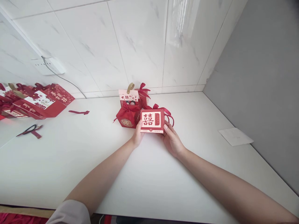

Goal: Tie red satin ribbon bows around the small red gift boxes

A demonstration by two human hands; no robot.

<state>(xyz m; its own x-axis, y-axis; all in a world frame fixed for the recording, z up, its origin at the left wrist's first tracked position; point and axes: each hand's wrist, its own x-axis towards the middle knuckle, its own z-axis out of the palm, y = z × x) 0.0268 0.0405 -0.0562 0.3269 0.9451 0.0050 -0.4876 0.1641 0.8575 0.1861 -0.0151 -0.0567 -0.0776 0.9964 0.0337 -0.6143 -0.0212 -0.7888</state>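
Between my two hands is a red and cream gift box (151, 122) with a large red double-happiness character on its front. My left hand (137, 135) grips its left side, thumb on the front edge. On the opposite side, my right hand (172, 140) closes around the lower right corner. A red ribbon and a twisted cord show behind the box's upper right. Just left of it stands a red box with a ribbon bow (128, 117). Behind that one are a pink-and-red box with a gold handle (129, 95) and another red ribboned box (144, 93), partly hidden.
Several red gift boxes (44, 102) crowd the far left of the white table (112, 174). Scissors (30, 130) and ribbon scraps (79, 112) lie near them. At right lies white paper (235, 136) beside a grey panel (263, 81). A cable runs from the wall socket (48, 66).
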